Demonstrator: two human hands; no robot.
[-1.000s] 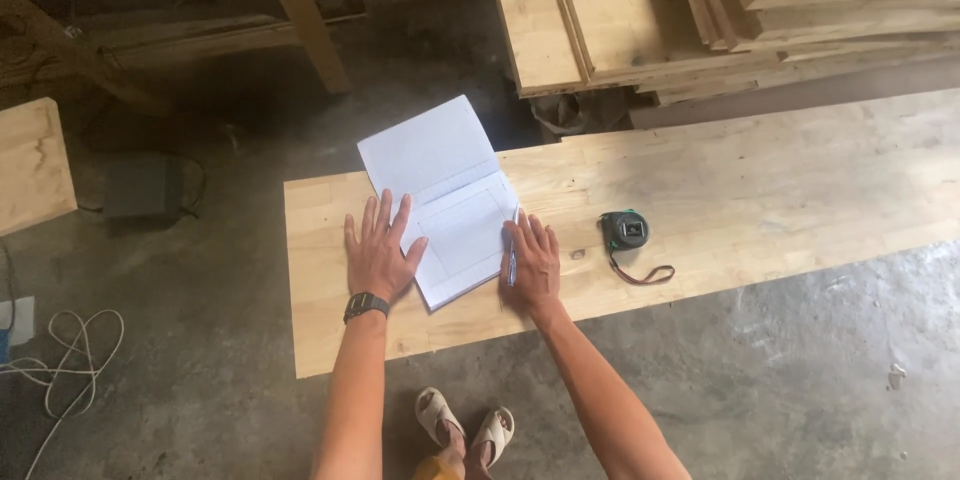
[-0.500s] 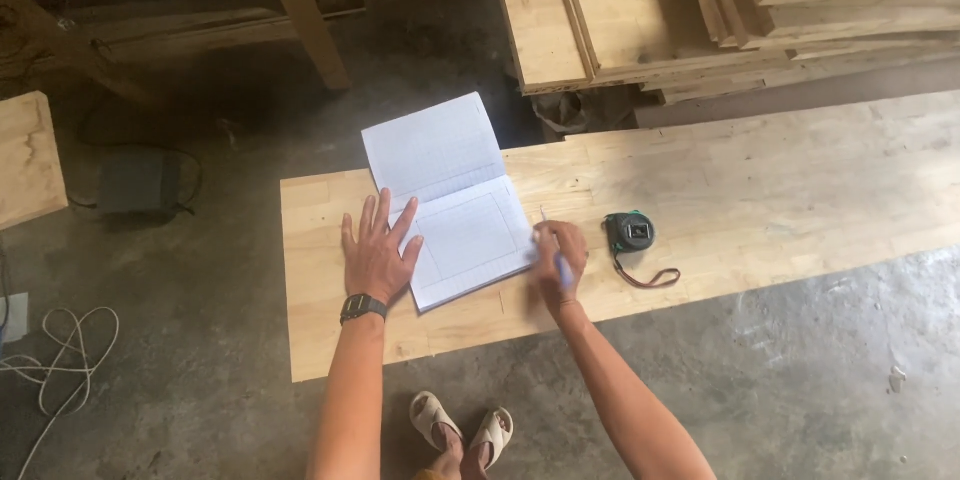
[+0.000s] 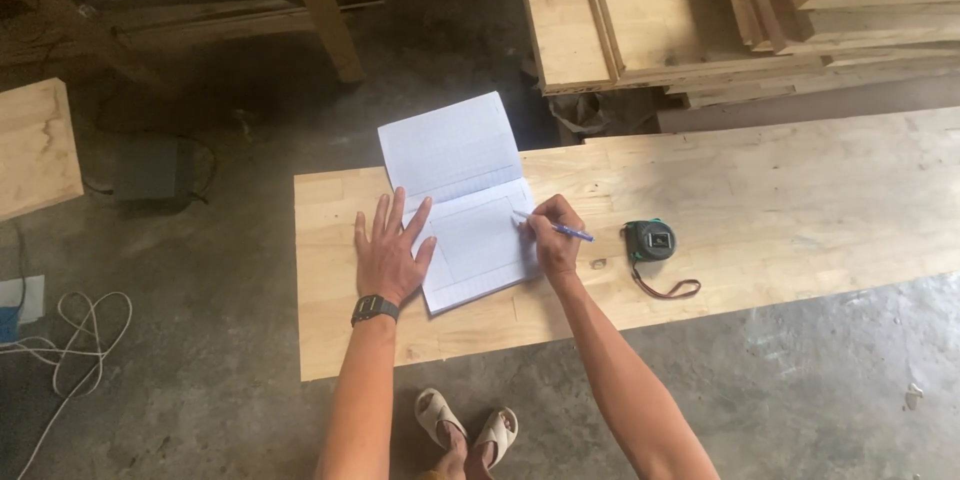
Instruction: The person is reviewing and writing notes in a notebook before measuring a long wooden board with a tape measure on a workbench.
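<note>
your left hand (image 3: 390, 252) lies flat with fingers spread, palm down, pressing the left edge of an open notebook (image 3: 465, 200) and the wooden board (image 3: 760, 200) beneath it; it grips nothing. a dark wristwatch (image 3: 374, 309) sits on that wrist. your right hand (image 3: 556, 240) is closed around a blue pen (image 3: 553, 227), its tip touching the near page of the notebook. the notebook rests on the left part of the long pale board, its far page hanging past the back edge. a tape measure (image 3: 651, 240) with a wrist loop lies on the board just right of your right hand. below the board, your sandalled feet (image 3: 468, 430) stand on the concrete floor (image 3: 180, 380). stacked planks (image 3: 700, 10) lie beyond the board.
</note>
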